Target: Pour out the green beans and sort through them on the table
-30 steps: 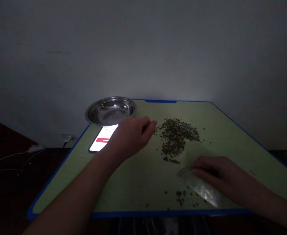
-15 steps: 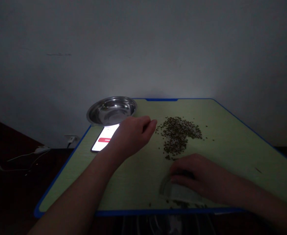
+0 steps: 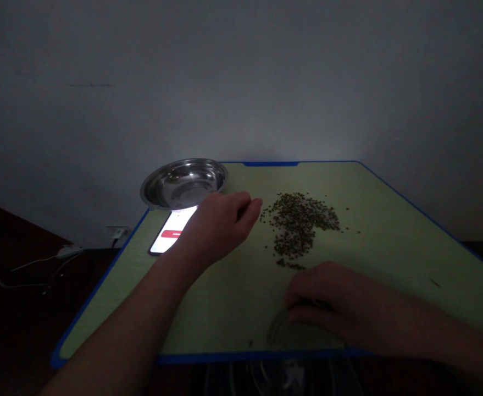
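My left hand [image 3: 225, 225] is closed, thumb against curled fingers, held over the table just left of the pile; anything inside it is hidden. The pile [image 3: 294, 225] is of small dark greenish-brown beans mixed with whitish grains, spread loosely on the tabletop. Near the front edge, my right hand [image 3: 327, 300] is closed on a clear, see-through piece with a curved edge [image 3: 277, 329], whose exact kind I cannot make out. A few beans [image 3: 290, 264] lie just beyond the right fingers. One dark bit [image 3: 250, 343] lies by the front rim.
A shiny metal bowl [image 3: 186, 184] stands at the back left, beside a lit phone [image 3: 165, 239] partly behind my left wrist. The pale green table [image 3: 389, 231] has a blue rim. Below its front edge, something shiny [image 3: 294, 377] shows dimly. A cabled socket [image 3: 118, 233] is on the wall.
The dark beans at the front rim beneath my right hand are gone from view. The clear piece has come slightly nearer the front edge. My left hand has barely moved; the view shifted slightly.
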{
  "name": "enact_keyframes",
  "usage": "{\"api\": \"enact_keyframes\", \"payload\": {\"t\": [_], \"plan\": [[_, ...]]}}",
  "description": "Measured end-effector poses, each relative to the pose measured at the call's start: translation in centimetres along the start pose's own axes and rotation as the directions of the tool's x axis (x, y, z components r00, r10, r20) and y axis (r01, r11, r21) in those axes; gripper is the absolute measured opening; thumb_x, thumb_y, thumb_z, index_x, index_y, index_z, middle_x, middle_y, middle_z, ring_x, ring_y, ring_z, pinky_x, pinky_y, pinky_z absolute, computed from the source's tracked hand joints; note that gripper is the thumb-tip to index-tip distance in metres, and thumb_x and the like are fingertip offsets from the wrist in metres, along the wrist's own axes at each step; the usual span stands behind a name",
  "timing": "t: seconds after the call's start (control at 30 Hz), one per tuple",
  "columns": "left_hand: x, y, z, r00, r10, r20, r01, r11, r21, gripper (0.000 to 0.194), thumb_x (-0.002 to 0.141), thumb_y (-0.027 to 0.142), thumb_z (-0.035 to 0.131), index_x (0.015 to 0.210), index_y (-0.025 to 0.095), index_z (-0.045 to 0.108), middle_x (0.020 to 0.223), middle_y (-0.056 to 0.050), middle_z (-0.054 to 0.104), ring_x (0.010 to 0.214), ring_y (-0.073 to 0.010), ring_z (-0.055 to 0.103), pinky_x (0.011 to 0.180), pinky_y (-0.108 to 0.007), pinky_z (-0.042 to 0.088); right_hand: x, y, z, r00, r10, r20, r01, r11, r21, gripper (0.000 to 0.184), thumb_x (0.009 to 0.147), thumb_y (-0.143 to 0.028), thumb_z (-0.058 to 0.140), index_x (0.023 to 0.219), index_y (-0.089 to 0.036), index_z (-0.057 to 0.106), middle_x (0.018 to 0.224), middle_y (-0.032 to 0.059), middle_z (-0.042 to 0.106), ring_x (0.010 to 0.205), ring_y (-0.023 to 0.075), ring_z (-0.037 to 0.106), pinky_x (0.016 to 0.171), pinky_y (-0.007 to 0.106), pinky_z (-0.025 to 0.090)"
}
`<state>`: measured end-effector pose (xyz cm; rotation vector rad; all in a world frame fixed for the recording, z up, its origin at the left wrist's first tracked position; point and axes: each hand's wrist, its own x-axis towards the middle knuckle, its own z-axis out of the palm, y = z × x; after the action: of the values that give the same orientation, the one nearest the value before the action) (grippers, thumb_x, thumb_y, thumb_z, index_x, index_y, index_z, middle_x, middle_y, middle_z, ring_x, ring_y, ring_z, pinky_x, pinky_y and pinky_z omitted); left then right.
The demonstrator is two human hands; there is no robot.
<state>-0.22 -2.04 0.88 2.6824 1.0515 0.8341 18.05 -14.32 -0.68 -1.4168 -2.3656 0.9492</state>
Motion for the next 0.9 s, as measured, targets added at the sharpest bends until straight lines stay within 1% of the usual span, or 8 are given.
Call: {"api": "enact_keyframes", "payload": {"t": [0.1,0.23,0.3,0.37,0.53,0.7,0.83,0.9], "plan": [[-0.1,-0.1,0.0,1.000,0.007,-0.011,-0.007,1.000,0.009,0.039,0.091,0.033,0.043,0.055,0.018,0.037,0.048,0.007,0.028,0.045,-0.0075,0.029,0.050,-0.027,0.017,-0.7,0.7,-0.5,0.997,0.066,-0.042,-0.065,0.998,0.008,0.025,0.091,-0.038,0.050,0.080,-0.022,0.066,0.073,-0.0016,0.067,0.067,0.0119,0.059,0.059,0.024,0.039],[-0.1,-0.1,0.0,1.000,0.010,-0.016,-0.010,1.000,0.006,0.039,0.090,0.033,0.043,0.054,0.018,0.038,0.048,0.007,0.028,0.044,-0.0076,0.029,0.049,-0.027,0.017,-2.7,2.7,-1.1,0.968,0.221,-0.116,-0.223,0.975,0.000,0.030,0.091,-0.041,0.046,0.078,-0.022,0.064,0.072,-0.0001,0.066,0.066,0.0141,0.058,0.059,0.027,0.040],[-0.1,0.0,0.0,1.000,0.003,-0.006,-0.003,1.000,-0.004,0.039,0.090,0.033,0.043,0.054,0.018,0.039,0.048,0.006,0.029,0.044,-0.0078,0.028,0.049,-0.027,0.017,-3.7,3.5,-1.1,0.953,0.278,-0.118,-0.280,0.960,0.007,0.033,0.091,-0.043,0.044,0.075,-0.021,0.063,0.069,0.0007,0.065,0.065,0.0149,0.058,0.058,0.027,0.041],[-0.1,0.0,0.0,1.000,-0.005,0.005,0.005,1.000,-0.009,0.039,0.090,0.033,0.043,0.054,0.018,0.040,0.048,0.006,0.030,0.045,-0.0080,0.028,0.049,-0.027,0.017,-4.2,3.8,-0.7,0.946,0.304,-0.108,-0.303,0.953,0.031,0.033,0.091,-0.043,0.044,0.075,-0.021,0.063,0.070,0.0010,0.065,0.065,0.0152,0.058,0.058,0.027,0.041],[0.0,-0.1,0.1,1.000,-0.006,-0.002,0.006,1.000,-0.001,0.039,0.091,0.034,0.043,0.055,0.018,0.042,0.048,0.006,0.032,0.046,-0.0085,0.029,0.050,-0.027,0.017,-3.4,2.4,0.6,0.959,0.281,-0.047,-0.277,0.958,0.072,0.031,0.091,-0.042,0.045,0.079,-0.022,0.066,0.074,0.0006,0.069,0.067,0.0151,0.059,0.059,0.027,0.042],[0.0,-0.2,0.1,1.000,-0.012,0.007,0.012,1.000,-0.003,0.040,0.091,0.034,0.043,0.054,0.018,0.042,0.049,0.006,0.032,0.047,-0.0086,0.030,0.050,-0.028,0.018,-2.2,0.6,1.5,0.956,0.287,-0.061,-0.284,0.957,0.054,0.024,0.089,-0.040,0.050,0.084,-0.026,0.069,0.078,0.0001,0.069,0.072,0.0164,0.060,0.062,0.028,0.042],[-0.1,-0.2,0.1,1.000,-0.012,0.007,0.012,1.000,-0.005,0.040,0.091,0.034,0.042,0.055,0.018,0.043,0.049,0.006,0.031,0.046,-0.0084,0.029,0.050,-0.028,0.017,-2.1,-0.2,1.6,0.970,0.244,-0.012,-0.244,0.969,0.042,0.021,0.088,-0.037,0.051,0.081,-0.026,0.068,0.076,-0.0010,0.069,0.068,0.0151,0.060,0.059,0.027,0.041],[-0.2,-0.1,0.1,1.000,-0.009,0.000,0.009,1.000,0.001,0.040,0.092,0.034,0.041,0.056,0.017,0.044,0.049,0.006,0.032,0.047,-0.0085,0.029,0.050,-0.028,0.017,-1.9,-0.3,1.1,0.980,0.198,-0.024,-0.197,0.980,0.023,0.022,0.089,-0.038,0.051,0.082,-0.026,0.068,0.077,-0.0009,0.070,0.067,0.0148,0.061,0.057,0.026,0.040]]}}
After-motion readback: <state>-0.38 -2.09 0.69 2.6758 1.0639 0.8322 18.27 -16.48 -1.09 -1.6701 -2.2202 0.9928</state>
